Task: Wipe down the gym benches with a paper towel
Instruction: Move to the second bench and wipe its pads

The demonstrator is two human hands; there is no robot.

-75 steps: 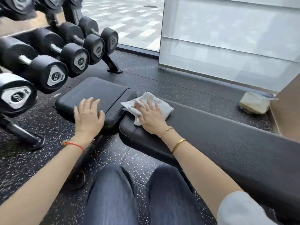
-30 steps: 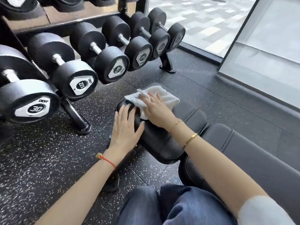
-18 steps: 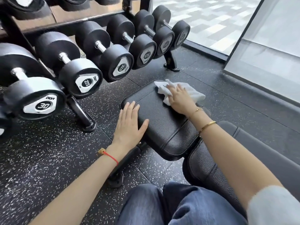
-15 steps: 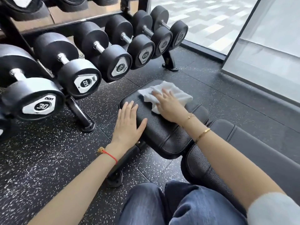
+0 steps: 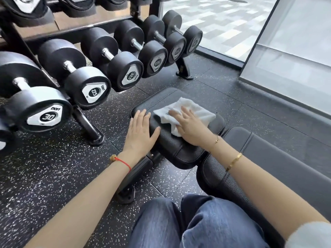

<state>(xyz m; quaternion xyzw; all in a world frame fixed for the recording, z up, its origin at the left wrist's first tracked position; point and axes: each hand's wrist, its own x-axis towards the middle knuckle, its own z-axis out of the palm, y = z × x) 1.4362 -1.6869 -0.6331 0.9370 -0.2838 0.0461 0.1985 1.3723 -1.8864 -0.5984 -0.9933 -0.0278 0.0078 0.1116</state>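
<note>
Pressing paper towel point(image 5: 188, 111) flat, right hand point(image 5: 190, 128) mid-seat pad point(image 5: 172, 145), left hand point(image 5: 140, 135) open at edge.

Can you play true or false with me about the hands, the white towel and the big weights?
1. The right hand presses the paper towel flat on the seat pad. True.
2. The left hand holds a dumbbell. False: it rests flat on the pad's near edge.
3. The nearest dumbbell reads 30. True.
4. The towel lies on the floor. False: it lies on the pad.
5. A red string circles the left wrist. True.
</note>
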